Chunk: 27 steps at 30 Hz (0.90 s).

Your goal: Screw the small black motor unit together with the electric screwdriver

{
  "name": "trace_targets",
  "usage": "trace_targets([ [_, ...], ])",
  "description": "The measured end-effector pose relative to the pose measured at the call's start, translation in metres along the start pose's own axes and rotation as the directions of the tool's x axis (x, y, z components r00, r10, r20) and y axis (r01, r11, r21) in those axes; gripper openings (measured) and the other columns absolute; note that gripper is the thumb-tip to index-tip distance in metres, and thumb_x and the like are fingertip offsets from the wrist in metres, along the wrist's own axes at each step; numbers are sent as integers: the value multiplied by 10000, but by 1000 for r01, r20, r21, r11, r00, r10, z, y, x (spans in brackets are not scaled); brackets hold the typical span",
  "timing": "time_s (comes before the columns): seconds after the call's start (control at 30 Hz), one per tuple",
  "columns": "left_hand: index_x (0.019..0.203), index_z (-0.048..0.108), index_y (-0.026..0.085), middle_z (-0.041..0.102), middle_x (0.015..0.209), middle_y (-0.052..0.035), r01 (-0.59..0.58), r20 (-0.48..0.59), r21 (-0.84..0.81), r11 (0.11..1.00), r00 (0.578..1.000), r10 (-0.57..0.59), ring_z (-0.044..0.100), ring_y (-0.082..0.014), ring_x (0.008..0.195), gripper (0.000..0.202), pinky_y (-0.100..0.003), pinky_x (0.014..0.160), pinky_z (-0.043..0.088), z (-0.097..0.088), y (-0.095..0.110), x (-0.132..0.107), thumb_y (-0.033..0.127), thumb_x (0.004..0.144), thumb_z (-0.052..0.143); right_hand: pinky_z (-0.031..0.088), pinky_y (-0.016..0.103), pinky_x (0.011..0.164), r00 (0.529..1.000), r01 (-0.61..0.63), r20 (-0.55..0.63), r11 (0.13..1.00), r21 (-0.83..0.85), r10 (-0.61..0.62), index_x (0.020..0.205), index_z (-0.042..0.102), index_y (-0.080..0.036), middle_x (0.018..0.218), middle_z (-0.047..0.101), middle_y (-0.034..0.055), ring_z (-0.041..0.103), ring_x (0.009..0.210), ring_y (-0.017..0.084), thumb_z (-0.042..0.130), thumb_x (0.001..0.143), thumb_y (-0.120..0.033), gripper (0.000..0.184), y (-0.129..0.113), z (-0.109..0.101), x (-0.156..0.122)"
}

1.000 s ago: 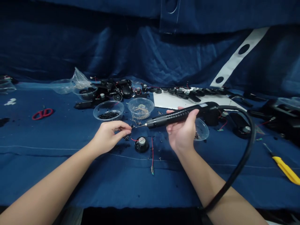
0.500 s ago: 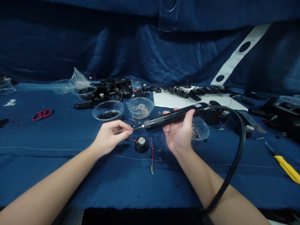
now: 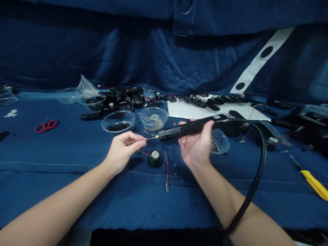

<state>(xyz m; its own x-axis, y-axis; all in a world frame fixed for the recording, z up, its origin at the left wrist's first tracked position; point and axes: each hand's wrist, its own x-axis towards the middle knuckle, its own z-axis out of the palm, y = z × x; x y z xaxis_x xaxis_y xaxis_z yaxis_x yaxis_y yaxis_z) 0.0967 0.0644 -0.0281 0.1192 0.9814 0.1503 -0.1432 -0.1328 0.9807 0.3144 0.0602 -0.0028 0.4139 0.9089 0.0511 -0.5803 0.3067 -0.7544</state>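
My right hand [image 3: 196,147] is wrapped round a black electric screwdriver [image 3: 189,128], held almost level with its bit pointing left. The thumb lies along the near side of the body. My left hand [image 3: 125,148] pinches the tip of the screwdriver bit [image 3: 151,138] between thumb and forefinger; whether a screw is also in the pinch is hidden. Below the bit, a small round black speaker-like part [image 3: 155,159] with a pale centre rests on the blue cloth. From it a red wire runs to a small green circuit board [image 3: 167,187].
Clear tubs hold black screws [image 3: 118,122], silver screws [image 3: 153,119] and mixed screws [image 3: 219,141]. Red scissors [image 3: 46,126] lie left, a yellow-handled tool [image 3: 314,184] right. Black parts are heaped behind, some on a white sheet [image 3: 176,108]. The thick black cable [image 3: 261,164] loops over my right forearm.
Almost nothing differs. The view has shifted very slightly, and the cable's loop sits a little further left. Both hands keep their hold.
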Motion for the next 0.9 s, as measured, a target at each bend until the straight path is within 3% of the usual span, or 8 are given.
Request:
trace_targets([
  [0.3,784,722,175,766,870,-53,-2,-42,-35,999,999,0,725,-172,792,245,-300,778,611,3,0,1,265,669,918,326,253,373,1000,-5,21,1000,-8,5,1065,538,-208,858,767,59,473,386,85,451,839,-861,696,2,1,-2],
  [0.5,803,728,183,757,795,-27,0,-89,-99,995,996,-9,709,-140,725,270,-250,736,603,4,3,2,255,642,933,315,246,372,1000,-3,15,1000,2,3,1071,530,-213,866,769,65,481,384,85,438,850,-853,683,2,3,-3],
  [0.9,872,781,189,773,819,-48,42,-84,-107,993,995,-52,717,-158,742,305,-275,764,608,4,3,2,281,628,941,342,259,368,1000,17,5,1000,-8,-17,1066,533,-221,859,773,49,481,370,92,476,817,-870,697,1,4,-5],
])
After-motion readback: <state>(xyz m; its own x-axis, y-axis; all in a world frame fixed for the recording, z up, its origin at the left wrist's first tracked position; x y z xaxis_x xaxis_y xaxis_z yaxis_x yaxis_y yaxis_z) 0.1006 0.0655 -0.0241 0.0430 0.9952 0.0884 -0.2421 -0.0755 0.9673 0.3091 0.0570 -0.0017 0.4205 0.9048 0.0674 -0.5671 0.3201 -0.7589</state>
